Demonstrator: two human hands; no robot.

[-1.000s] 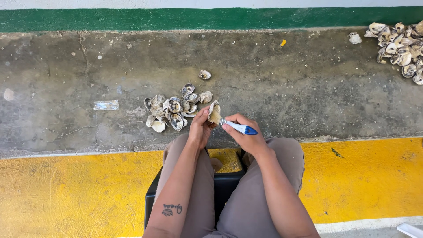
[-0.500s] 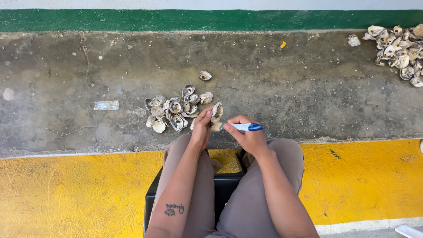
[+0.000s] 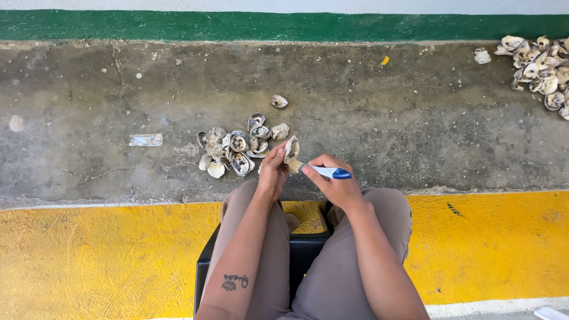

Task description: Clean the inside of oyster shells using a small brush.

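Concrete floor [image 3: 415, 130], left hand [image 3: 274, 175] fingers pinching oyster shell [image 3: 291, 148], right hand [image 3: 335, 184] closed around brush [image 3: 323, 171] touching it

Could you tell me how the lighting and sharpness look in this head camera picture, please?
In the head view, the light is even and soft, with no glare on the concrete floor and only faint shadows under the shell pile. The left hand, the right hand, the held shell and the brush are sharp, without motion blur. The green stripe bows slightly, suggesting mild lens distortion.

Far shell heap [image 3: 542, 68] cut off by the right edge. Brush [image 3: 323, 171] bristles partly hidden against the held shell [image 3: 290, 148]. Dark seat [image 3: 302, 252] mostly covered by legs.
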